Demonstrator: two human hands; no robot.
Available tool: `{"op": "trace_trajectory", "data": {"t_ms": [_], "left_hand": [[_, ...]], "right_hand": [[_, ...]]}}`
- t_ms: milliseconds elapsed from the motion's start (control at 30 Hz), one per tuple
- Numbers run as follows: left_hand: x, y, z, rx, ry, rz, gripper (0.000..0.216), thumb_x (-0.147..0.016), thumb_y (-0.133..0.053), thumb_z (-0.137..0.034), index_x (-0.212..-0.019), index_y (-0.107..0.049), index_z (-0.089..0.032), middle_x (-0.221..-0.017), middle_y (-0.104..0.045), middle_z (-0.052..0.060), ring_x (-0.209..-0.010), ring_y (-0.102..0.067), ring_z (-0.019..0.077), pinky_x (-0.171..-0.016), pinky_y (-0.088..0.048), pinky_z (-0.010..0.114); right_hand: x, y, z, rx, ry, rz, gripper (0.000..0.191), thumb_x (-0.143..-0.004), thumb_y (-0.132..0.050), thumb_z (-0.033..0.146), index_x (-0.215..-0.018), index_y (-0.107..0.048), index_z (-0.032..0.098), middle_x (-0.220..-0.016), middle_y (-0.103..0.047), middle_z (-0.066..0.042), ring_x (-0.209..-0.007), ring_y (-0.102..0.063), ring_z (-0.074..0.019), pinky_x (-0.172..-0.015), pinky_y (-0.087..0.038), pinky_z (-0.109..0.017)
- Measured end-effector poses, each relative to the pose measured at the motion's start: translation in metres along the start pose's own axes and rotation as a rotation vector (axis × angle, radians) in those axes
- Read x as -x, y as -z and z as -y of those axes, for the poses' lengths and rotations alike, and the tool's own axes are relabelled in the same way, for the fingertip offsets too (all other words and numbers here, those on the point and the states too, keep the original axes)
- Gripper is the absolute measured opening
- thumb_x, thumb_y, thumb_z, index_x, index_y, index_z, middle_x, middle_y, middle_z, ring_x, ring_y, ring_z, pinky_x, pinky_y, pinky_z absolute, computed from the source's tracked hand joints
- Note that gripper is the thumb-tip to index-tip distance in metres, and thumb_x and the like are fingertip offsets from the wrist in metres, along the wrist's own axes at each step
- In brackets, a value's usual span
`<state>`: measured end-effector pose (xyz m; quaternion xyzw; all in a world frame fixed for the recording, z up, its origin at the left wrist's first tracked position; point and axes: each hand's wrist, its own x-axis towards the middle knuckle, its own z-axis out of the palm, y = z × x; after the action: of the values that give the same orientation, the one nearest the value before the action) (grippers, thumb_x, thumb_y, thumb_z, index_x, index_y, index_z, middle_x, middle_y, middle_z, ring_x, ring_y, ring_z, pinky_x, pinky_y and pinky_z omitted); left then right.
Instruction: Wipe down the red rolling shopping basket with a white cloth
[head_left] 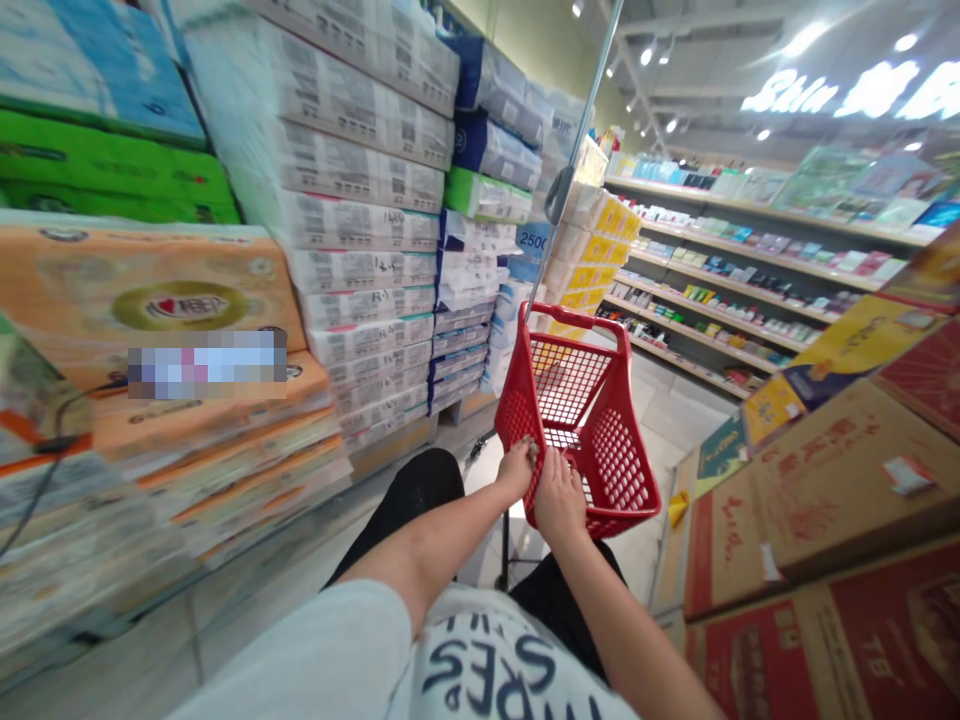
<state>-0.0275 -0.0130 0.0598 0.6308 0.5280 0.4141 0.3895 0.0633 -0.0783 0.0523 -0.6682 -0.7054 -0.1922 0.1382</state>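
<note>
A red plastic shopping basket (pixel 616 440) with lattice walls stands tilted in front of me, its carrying handle (pixel 574 318) at the far side. My left hand (pixel 516 470) has its fingers curled at the near left wall of the basket. Just right of it, my right hand (pixel 561 492) is hooked over the same side, fingers reaching to the inside. Both hands are closed on the basket, close beside each other. A thin metal pole (pixel 581 130) rises from behind the basket's far left corner. Dark legs of a stand show beneath, partly hidden by my arms.
Tall stacks of wrapped tissue packs (pixel 360 160) line the left, with orange packs (pixel 150 300) nearest. Cardboard cartons (pixel 810 500) are piled on the right. Shelves of small goods (pixel 750 270) stand at the back. My knees (pixel 420 490) flank the basket.
</note>
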Motion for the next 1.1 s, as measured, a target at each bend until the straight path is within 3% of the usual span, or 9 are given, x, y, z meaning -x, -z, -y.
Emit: {"op": "trace_trajectory", "data": {"t_ms": [133, 300, 500, 667, 800, 867, 1033, 1100], "left_hand": [[-0.003, 0.0, 0.002, 0.005, -0.084, 0.009, 0.045, -0.09, -0.039, -0.012, -0.134, -0.05, -0.013, -0.149, -0.039, 0.01, -0.138, -0.036, 0.0175, -0.115, -0.027, 0.03], [0.001, -0.003, 0.016, -0.01, -0.032, 0.07, 0.044, -0.09, -0.042, -0.018, -0.133, -0.05, -0.014, -0.144, -0.045, 0.013, -0.133, -0.043, 0.0215, -0.113, -0.032, 0.036], [0.001, -0.001, 0.01, -0.063, -0.178, 0.052, 0.056, -0.088, -0.04, -0.014, -0.144, -0.035, -0.013, -0.152, -0.032, 0.011, -0.142, -0.027, 0.0184, -0.117, -0.023, 0.034], [-0.001, -0.001, 0.011, -0.101, -0.134, 0.128, 0.049, -0.089, -0.037, -0.012, -0.137, -0.045, -0.014, -0.15, -0.036, 0.012, -0.14, -0.03, 0.0193, -0.117, -0.024, 0.034], [-0.009, -0.001, 0.005, -0.174, -0.292, 0.052, 0.05, -0.089, -0.034, -0.01, -0.138, -0.04, -0.013, -0.158, -0.017, 0.009, -0.146, -0.009, 0.0183, -0.118, -0.02, 0.035], [-0.011, -0.002, 0.004, -0.193, -0.368, 0.048, 0.052, -0.089, -0.031, -0.009, -0.141, -0.036, -0.016, -0.159, -0.015, 0.006, -0.146, -0.002, 0.0156, -0.119, -0.016, 0.034], [-0.009, -0.002, 0.013, -0.257, -0.295, 0.177, 0.056, -0.089, -0.032, -0.011, -0.144, -0.029, -0.013, -0.156, -0.023, 0.01, -0.145, -0.013, 0.0173, -0.118, -0.018, 0.033], [-0.01, 0.0, 0.013, -0.257, -0.277, 0.165, 0.056, -0.088, -0.033, -0.011, -0.144, -0.029, -0.012, -0.157, -0.02, 0.011, -0.145, -0.015, 0.0185, -0.118, -0.019, 0.034]], "right_hand": [[0.006, 0.0, -0.005, -0.021, 0.103, -0.085, 0.057, -0.088, -0.032, 0.008, -0.145, -0.035, 0.005, -0.148, -0.036, -0.02, -0.137, -0.035, -0.0299, -0.107, -0.031, -0.046], [0.01, -0.001, -0.01, -0.009, 0.234, -0.135, 0.058, -0.087, -0.033, 0.006, -0.145, -0.036, 0.009, -0.151, -0.033, -0.014, -0.141, -0.026, -0.0279, -0.111, -0.023, -0.045], [0.01, 0.0, -0.014, 0.015, 0.286, -0.179, 0.056, -0.087, -0.032, 0.005, -0.143, -0.039, 0.007, -0.148, -0.039, -0.013, -0.138, -0.031, -0.0264, -0.112, -0.024, -0.041], [0.012, 0.001, -0.016, -0.007, 0.279, -0.188, 0.057, -0.087, -0.031, 0.006, -0.144, -0.037, 0.007, -0.147, -0.039, -0.014, -0.138, -0.032, -0.0267, -0.111, -0.027, -0.042], [0.014, 0.0, -0.018, -0.015, 0.29, -0.185, 0.059, -0.087, -0.032, 0.005, -0.146, -0.034, 0.009, -0.147, -0.04, -0.014, -0.138, -0.033, -0.0267, -0.111, -0.029, -0.042], [0.014, 0.0, -0.018, -0.009, 0.289, -0.179, 0.059, -0.087, -0.032, 0.005, -0.145, -0.035, 0.008, -0.147, -0.04, -0.014, -0.138, -0.033, -0.0265, -0.111, -0.029, -0.042], [0.013, 0.002, -0.017, 0.0, 0.271, -0.162, 0.058, -0.087, -0.032, 0.006, -0.145, -0.036, 0.01, -0.147, -0.04, -0.014, -0.137, -0.034, -0.0263, -0.111, -0.029, -0.041], [0.013, 0.002, -0.017, 0.001, 0.271, -0.159, 0.057, -0.088, -0.032, 0.006, -0.145, -0.037, 0.01, -0.147, -0.04, -0.014, -0.137, -0.035, -0.0264, -0.111, -0.029, -0.041]]}}
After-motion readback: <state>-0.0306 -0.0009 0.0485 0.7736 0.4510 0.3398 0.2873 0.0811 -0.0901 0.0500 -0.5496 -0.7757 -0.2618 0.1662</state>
